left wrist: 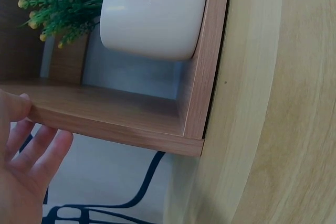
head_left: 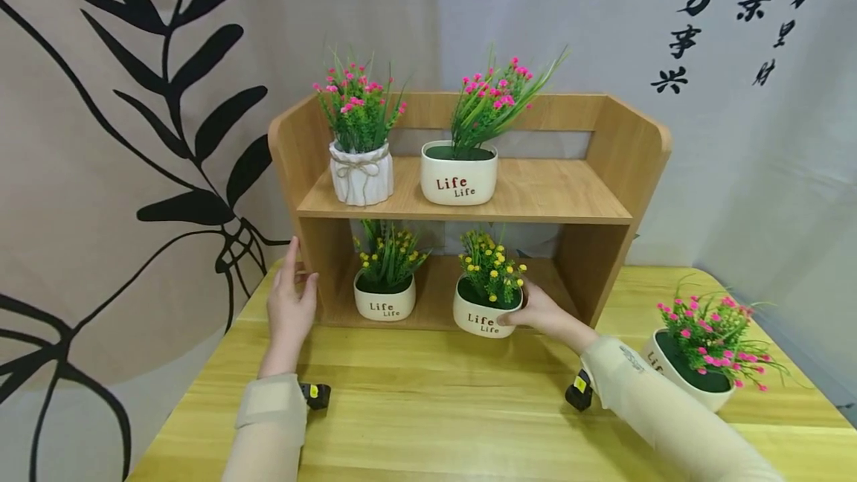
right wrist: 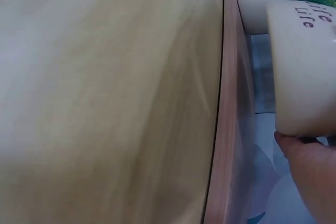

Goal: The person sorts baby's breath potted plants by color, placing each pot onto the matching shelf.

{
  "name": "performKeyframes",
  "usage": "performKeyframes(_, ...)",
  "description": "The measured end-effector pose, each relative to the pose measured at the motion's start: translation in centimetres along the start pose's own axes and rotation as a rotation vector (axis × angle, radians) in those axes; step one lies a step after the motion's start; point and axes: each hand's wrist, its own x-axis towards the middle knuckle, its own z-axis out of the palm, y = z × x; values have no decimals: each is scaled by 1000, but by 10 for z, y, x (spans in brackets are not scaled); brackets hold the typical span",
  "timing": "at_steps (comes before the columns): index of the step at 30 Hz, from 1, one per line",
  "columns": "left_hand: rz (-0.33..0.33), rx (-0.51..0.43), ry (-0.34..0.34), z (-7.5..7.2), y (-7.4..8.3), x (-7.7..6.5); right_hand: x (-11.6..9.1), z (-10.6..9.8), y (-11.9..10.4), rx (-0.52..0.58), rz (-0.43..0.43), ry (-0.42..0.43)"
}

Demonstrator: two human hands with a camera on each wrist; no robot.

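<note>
A wooden two-tier shelf (head_left: 462,211) stands on the table. My left hand (head_left: 291,311) is at its left side panel (left wrist: 110,129), thumb on the inner side and fingers along the outer side. My right hand (head_left: 545,311) grips the right end of a white "Life" pot with yellow flowers (head_left: 485,326), thumb in front, other fingers mostly hidden behind. This pot tilts a little at the front of the lower tier; in the right wrist view the held pot (right wrist: 304,72) looks raised off the board. Another yellow-flowered pot (head_left: 384,305) sits to its left on that tier.
On the upper tier are a white tied pot with pink flowers (head_left: 361,177) and a "Life" pot with pink flowers (head_left: 459,177). A third pink-flowered pot (head_left: 696,378) stands on the table (head_left: 428,407) beside my right forearm. A printed curtain (head_left: 535,6) hangs behind.
</note>
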Motion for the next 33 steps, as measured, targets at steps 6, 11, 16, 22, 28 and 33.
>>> performKeyframes(6,10,4,3,1,0,3,12,-1,-2,5,1,-29)
performKeyframes(11,15,9,3,1,0,6,22,-2,0,60,15,-43)
performKeyframes(16,1,18,5,1,0,3,28,-2,7,120,39,-52)
performKeyframes(22,-3,19,-4,1,-2,-3,30,-2,12,160,67,-55)
performKeyframes(28,-4,26,-5,2,-4,-2,33,-4,10,163,69,-68)
performKeyframes(33,-10,27,-6,2,-3,-1,34,-5,10,170,86,-93)
